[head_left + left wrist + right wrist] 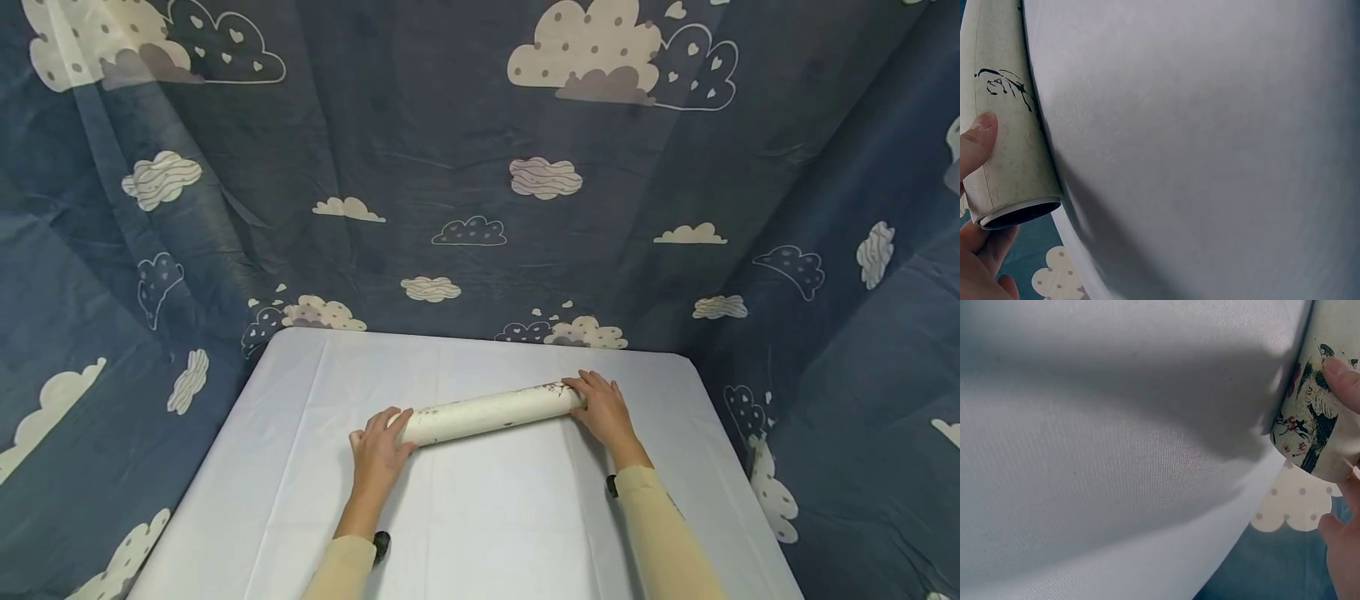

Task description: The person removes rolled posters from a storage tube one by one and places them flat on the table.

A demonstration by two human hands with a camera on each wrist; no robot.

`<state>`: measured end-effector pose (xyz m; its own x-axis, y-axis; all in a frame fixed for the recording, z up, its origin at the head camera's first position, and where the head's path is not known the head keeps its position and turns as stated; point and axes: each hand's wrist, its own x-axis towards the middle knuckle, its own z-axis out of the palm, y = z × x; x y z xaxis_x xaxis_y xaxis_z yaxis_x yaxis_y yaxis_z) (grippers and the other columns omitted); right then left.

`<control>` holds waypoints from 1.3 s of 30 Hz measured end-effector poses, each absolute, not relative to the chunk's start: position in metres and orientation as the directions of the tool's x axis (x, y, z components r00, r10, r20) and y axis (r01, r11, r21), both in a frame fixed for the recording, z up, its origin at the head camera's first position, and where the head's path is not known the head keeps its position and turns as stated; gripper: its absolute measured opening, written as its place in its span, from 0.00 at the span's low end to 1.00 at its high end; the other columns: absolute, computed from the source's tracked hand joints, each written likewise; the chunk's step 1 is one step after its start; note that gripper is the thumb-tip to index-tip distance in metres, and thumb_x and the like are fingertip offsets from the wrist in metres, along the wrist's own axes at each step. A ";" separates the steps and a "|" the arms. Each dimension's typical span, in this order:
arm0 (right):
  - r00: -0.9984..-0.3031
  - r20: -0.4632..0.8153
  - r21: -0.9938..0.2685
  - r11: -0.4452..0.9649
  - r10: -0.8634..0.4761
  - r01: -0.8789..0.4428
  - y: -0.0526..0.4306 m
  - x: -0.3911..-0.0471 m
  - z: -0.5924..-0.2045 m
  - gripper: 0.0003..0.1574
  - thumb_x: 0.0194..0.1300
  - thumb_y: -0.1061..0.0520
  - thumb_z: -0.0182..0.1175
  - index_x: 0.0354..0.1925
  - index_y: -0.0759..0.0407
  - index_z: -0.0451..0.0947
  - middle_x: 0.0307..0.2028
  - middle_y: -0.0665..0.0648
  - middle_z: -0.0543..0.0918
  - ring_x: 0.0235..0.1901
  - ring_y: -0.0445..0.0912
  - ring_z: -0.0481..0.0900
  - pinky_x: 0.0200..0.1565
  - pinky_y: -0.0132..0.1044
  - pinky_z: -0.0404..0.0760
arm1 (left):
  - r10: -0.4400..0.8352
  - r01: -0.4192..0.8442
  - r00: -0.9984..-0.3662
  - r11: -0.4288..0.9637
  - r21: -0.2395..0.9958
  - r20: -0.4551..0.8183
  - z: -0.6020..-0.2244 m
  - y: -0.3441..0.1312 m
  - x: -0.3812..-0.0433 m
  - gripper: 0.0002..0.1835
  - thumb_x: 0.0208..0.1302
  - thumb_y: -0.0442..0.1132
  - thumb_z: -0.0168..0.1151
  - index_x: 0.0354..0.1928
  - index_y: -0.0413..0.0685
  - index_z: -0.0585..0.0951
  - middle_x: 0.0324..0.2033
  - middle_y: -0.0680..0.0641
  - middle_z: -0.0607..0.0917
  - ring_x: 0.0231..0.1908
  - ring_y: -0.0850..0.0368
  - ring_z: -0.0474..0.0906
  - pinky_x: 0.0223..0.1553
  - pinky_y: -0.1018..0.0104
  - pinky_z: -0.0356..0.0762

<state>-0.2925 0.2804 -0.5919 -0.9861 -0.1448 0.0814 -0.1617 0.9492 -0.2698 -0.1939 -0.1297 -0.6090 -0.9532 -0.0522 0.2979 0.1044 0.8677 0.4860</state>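
Observation:
A long cream paper roll [487, 415] lies slanted across the white table, its right end farther back. My left hand [377, 457] grips the left end, thumb [984, 128] on the side and the other fingers round the end. In the left wrist view that end is hollow and dark inside, with black brush-like marks along the side. At the other end my right hand [606, 412] holds the roll, its thumb [1340, 372] pressing on a printed bird and red blossoms [1297, 434].
The table [495, 517] wears a white cloth with fold lines. Dark blue curtains [420, 133] with a cloud print hang behind it and at both sides. Pale sleeves [660, 525] and a small black wrist device [382, 546] show on the arms.

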 end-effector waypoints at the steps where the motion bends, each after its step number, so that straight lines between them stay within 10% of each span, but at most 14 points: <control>1: -0.987 0.080 -0.273 0.949 -0.143 -0.159 0.281 -0.292 -0.592 0.43 0.60 0.61 0.78 0.72 0.49 0.76 0.77 0.67 0.70 0.79 0.66 0.62 0.77 0.73 0.53 | -0.055 0.105 -0.952 0.866 0.489 0.301 -0.609 -0.129 -0.194 0.33 0.56 0.43 0.81 0.66 0.53 0.84 0.64 0.42 0.84 0.65 0.40 0.78 0.50 0.46 0.63; 39: -0.957 0.119 -0.330 0.899 -0.264 -0.289 0.212 -0.270 -0.561 0.60 0.53 0.39 0.82 0.79 0.42 0.67 0.80 0.63 0.66 0.81 0.65 0.59 0.78 0.74 0.48 | -0.055 0.121 -0.940 0.870 0.478 0.337 -0.612 -0.128 -0.193 0.34 0.55 0.43 0.81 0.66 0.52 0.84 0.63 0.42 0.84 0.64 0.40 0.79 0.49 0.46 0.63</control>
<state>-0.2696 0.2121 -0.5607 -0.9572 -0.2638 0.1194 -0.2889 0.8986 -0.3302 -0.1928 -0.1275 -0.6122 -0.9399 -0.0547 0.3370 0.1209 0.8698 0.4783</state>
